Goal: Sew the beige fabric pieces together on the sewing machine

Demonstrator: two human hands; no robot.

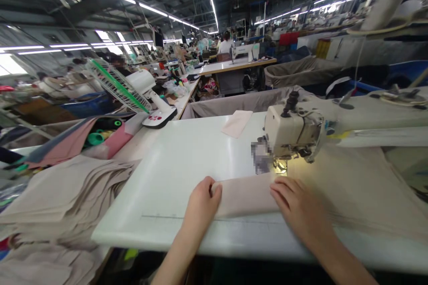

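2 hands [203, 198] [299, 205] on 1 fabric strip [245, 193] nr 1 sewing mach. [279, 129]

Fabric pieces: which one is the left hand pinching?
The pale strip spanning from the left hand to the right hand. The small patch lies loose behind it; the stack sits at far left, untouched.

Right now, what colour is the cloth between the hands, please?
The cloth is pinkish beige; head view shows it.
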